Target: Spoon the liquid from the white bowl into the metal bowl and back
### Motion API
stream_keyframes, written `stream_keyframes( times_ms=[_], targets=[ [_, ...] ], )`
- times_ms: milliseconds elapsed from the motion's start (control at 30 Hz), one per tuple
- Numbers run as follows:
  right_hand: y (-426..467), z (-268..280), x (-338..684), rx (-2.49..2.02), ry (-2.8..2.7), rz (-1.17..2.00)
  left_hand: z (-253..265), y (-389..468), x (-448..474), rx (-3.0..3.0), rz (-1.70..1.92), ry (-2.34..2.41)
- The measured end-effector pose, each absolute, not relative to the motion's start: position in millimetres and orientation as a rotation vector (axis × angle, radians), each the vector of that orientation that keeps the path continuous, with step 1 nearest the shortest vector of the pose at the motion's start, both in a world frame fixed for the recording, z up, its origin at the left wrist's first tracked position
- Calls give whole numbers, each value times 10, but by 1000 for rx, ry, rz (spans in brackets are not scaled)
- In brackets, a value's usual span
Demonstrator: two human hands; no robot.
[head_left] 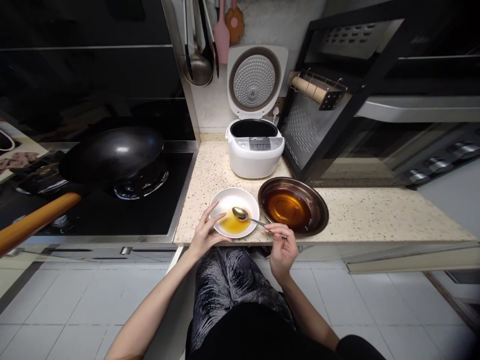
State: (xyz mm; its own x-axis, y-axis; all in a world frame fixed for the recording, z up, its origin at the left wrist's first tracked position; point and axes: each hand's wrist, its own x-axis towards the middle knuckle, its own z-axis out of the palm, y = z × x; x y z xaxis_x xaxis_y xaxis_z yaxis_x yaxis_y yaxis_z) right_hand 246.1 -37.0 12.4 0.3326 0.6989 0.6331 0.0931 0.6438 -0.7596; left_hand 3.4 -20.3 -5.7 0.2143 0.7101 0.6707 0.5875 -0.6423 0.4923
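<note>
A white bowl (231,196) with a shallow pool of yellow liquid stands near the counter's front edge. My left hand (206,234) holds it at the left side, fingers over the rim and thumb along the near side. In my right hand (282,250) is the handle of a metal spoon (240,214), pinched between thumb and fingers. The spoon's head is over the bowl, tilted, with a shine on it; I cannot tell how much liquid it carries. Just right of the bowl sits a wide metal basin (321,212) holding amber-brown liquid.
Behind the bowl is a white rice cooker (257,162) with its lid raised. A black wok (112,155) with a wooden handle (41,220) rests on the stove at left. Utensils, including a strainer (198,69), hang above. A dark rack (311,130) and an oven stand right.
</note>
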Motion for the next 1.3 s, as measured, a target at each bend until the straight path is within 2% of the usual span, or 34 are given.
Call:
stream_keyframes(
  times_ms=[700, 1300],
  targets=[
    [-204, 365, 2816, -882, -1017, 279, -43, -182, 31, 2318, 1374, 1208],
    [-130, 98, 3089, -774, -1668, -220, -52, -193, 30, 2338, 1378, 1201]
  ],
)
